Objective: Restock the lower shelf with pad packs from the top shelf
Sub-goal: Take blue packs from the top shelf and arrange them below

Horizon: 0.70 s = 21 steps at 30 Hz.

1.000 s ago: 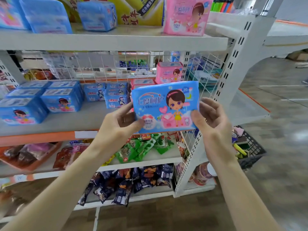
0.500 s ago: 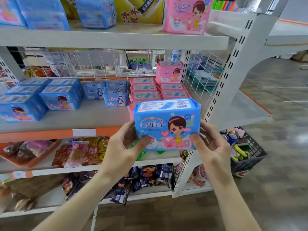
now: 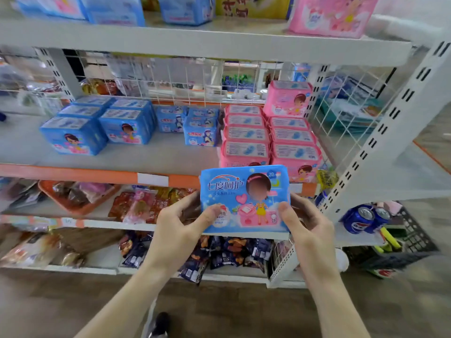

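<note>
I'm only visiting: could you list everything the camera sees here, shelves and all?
held pad pack: one, blue, front centre
large pad packs: about five, blue, lower shelf, left
small pad packs: about four, blue, lower shelf, middle
pink pad packs: about eight, pink, lower shelf, right
upper blue packs: at least three, blue, top shelf
upper pink pack: one, pink, top shelf, right
snack bags: many, mixed colours, two shelves beneath
tray: one, orange, beneath lower shelf, left
drink cans: two tops showing, blue, right of the rack
basket: one, black, floor, right
left hand: one, grips the held pad pack's left side
right hand: one, grips its right side
</note>
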Available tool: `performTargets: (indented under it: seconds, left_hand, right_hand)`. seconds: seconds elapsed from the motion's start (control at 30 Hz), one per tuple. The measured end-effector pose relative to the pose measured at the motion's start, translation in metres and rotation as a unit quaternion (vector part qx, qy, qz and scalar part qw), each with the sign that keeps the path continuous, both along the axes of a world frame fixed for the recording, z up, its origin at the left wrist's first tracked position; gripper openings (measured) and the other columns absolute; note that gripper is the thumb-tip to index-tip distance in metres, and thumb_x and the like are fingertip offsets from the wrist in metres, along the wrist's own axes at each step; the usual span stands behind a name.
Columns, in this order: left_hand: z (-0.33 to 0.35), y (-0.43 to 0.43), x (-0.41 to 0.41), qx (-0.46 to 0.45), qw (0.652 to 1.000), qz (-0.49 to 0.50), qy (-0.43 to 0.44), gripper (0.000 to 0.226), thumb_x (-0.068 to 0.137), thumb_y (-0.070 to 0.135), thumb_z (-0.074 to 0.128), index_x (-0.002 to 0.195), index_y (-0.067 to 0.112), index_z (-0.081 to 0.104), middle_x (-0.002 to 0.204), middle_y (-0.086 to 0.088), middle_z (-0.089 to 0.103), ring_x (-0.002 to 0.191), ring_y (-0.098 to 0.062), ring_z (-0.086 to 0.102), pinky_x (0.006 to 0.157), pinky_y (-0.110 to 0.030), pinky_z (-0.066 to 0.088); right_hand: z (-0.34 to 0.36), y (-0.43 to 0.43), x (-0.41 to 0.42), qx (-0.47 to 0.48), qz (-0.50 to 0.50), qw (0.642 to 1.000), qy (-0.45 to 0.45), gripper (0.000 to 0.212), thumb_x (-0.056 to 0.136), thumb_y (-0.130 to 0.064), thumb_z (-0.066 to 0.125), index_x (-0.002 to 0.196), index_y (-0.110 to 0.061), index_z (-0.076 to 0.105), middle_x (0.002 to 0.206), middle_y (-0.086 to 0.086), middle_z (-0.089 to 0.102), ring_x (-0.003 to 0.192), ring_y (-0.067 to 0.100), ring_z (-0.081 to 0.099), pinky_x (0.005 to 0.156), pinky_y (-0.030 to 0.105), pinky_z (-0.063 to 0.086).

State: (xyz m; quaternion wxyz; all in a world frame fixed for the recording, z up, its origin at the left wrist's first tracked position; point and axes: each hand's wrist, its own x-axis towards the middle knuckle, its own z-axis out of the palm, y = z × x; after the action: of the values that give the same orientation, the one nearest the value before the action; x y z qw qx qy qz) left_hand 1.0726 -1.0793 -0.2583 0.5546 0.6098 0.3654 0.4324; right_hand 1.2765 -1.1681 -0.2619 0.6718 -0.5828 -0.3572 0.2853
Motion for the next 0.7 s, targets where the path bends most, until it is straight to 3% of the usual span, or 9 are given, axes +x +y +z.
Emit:
performTargets:
  seconds: [0.17,0.43,0.53,0.7]
  left_hand:
    - [0.011,0.024,-0.029,0.0,1.0,0.026,0.006,0.022,0.081,0.039,0.078,0.102,0.043,0.076,0.105,0.011,0.077,0.097,-0.008,0.073,0.075,-0.016,0.056]
    - [0.013,0.074,-0.071,-0.019,0.999,0.051,-0.002,0.028,0.079,0.035,0.077,0.105,0.025,0.075,0.1,0.009,0.078,0.094,-0.008,0.074,0.071,-0.015,0.055]
    - [0.009,0.094,-0.092,-0.026,0.998,0.059,-0.009,0.035,0.078,0.037,0.076,0.108,0.019,0.074,0.099,0.009,0.078,0.093,-0.009,0.074,0.069,-0.015,0.055]
    - [-0.001,0.134,-0.144,-0.049,0.996,0.069,-0.022,0.029,0.078,0.039,0.075,0.104,0.025,0.076,0.098,0.008,0.078,0.093,-0.01,0.075,0.069,-0.015,0.056]
  right_hand:
    - [0.005,0.034,-0.024,-0.007,0.043,0.999,-0.011,0.02,0.083,-0.036,0.072,0.102,-0.029,0.072,0.095,-0.012,0.076,0.087,0.002,0.07,0.07,0.012,0.051]
    - [0.019,0.087,-0.062,-0.019,0.064,0.997,-0.033,0.025,0.081,-0.044,0.074,0.104,-0.033,0.07,0.096,-0.02,0.075,0.09,-0.003,0.069,0.073,0.01,0.049]
    - [0.02,0.113,-0.083,-0.033,0.068,0.996,-0.046,0.035,0.082,-0.046,0.073,0.111,-0.026,0.071,0.1,-0.015,0.076,0.094,0.0,0.069,0.076,0.011,0.049]
    - [0.012,0.161,-0.129,-0.057,0.086,0.994,-0.038,0.024,0.088,-0.029,0.073,0.111,-0.021,0.072,0.098,-0.009,0.076,0.091,0.004,0.07,0.072,0.011,0.05]
